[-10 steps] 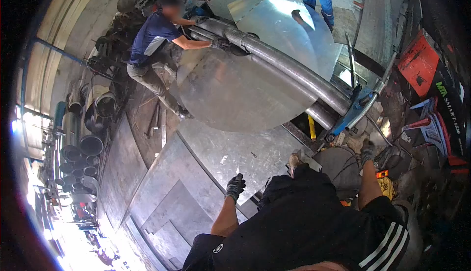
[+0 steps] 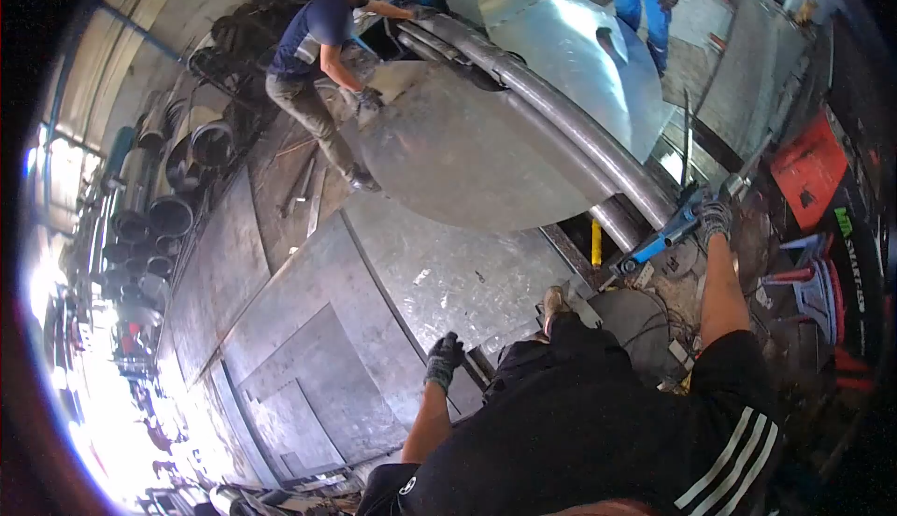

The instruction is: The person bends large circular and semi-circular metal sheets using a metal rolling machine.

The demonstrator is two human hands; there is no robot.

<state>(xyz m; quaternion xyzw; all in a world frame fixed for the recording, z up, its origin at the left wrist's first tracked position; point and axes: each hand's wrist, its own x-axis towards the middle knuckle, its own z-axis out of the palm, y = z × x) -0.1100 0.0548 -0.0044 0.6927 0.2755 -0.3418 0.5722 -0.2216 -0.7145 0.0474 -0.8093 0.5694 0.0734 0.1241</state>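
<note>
My left hand (image 2: 444, 359), in a grey glove, hangs above the flat metal sheets (image 2: 402, 282) with its fingers loosely bent and nothing in them. On the right, my gloved right hand (image 2: 716, 221) has its fingers wrapped round a metal bar at the upper end of a blue hinged arm (image 2: 665, 238). That arm stands at the near end of long steel rollers (image 2: 579, 133). A large round metal sheet (image 2: 467, 156) lies at the rollers, and part of its edge is hidden by them.
A co-worker in a dark blue shirt (image 2: 313, 35) stands at the left, one glove near the round sheet's edge. Another person in blue trousers (image 2: 643, 11) stands behind. Stacked pipes (image 2: 173, 215) lie left; a plastic chair (image 2: 813, 282) and a red panel (image 2: 808, 165) stand right.
My right hand has moved up and forward onto the bar by the blue arm. The co-worker's near hand has left the rollers for the round sheet's edge. My view has shifted slightly.
</note>
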